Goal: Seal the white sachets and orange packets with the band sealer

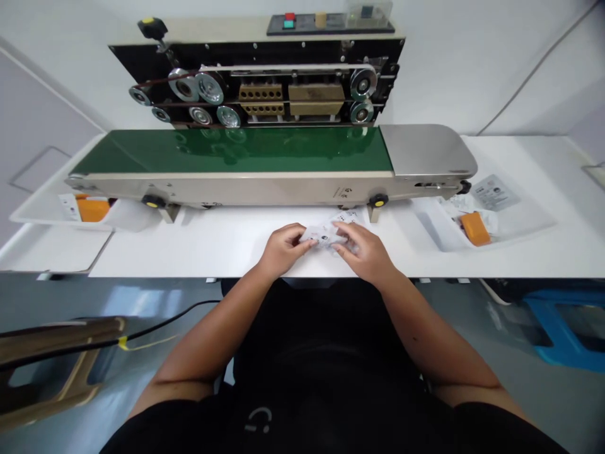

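Observation:
Both of my hands meet over the white table's point(227, 243) front edge, just in front of the sealing machine. My left hand point(283, 247) is closed, pinching the left end of a small clear printed plastic pouch point(324, 236). My right hand point(363, 251) is closed on the pouch's right side, with its fingers curled over it. What is inside the pouch is hidden by my fingers. A second clear pouch point(347, 217) lies on the table just behind my right hand.
A band sealing machine with a green conveyor belt point(236, 150) and a steel end plate point(425, 151) spans the table. A clear tray point(496, 221) at the right holds an orange block point(475, 228) and pouches. Another tray with an orange item point(92, 209) sits left. A blue stool point(562, 328) stands on the floor.

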Demonstrator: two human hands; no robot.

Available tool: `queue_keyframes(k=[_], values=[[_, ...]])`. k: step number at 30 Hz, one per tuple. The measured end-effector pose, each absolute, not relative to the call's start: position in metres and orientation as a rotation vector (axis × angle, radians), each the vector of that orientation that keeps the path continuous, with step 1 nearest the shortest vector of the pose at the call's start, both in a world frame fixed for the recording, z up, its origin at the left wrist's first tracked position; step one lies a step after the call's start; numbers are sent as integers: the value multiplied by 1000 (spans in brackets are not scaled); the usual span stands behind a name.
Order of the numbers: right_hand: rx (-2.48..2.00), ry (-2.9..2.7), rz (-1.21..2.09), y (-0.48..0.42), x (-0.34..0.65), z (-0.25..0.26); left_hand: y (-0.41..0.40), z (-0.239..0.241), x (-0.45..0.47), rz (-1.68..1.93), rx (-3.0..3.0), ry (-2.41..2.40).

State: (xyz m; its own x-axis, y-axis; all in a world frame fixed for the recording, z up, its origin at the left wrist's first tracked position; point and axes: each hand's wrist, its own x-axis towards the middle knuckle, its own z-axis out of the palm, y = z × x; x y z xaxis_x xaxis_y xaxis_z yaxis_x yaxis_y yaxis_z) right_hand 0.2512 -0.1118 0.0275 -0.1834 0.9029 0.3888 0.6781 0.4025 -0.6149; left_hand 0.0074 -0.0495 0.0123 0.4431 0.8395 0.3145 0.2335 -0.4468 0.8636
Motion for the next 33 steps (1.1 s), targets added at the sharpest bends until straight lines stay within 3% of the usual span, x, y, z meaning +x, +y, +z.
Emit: queue_keyframes(k=[6, 11, 15, 19, 24, 26, 33], values=[[-1333, -1797, 722, -89, 285, 98, -49, 14, 13, 935, 2300, 935], [-1282, -1109, 599, -20, 340, 156, -51, 9, 33, 441, 2720, 860], [-1373, -929, 847, 41, 349, 168, -48, 8, 37, 249, 2778, 848], [-1392, -1016, 970, 73, 335, 163, -50, 7, 33, 423, 2795, 858], [-1392, -1368, 149, 7, 295, 145, -56, 3, 27, 756, 2876, 763], [-1386, -1513, -9, -43, 274, 120, -57, 2, 24, 822, 2899, 757], [-1372, -1989, 150, -130, 243, 5, -59, 2, 17, 1073, 2927, 825]])
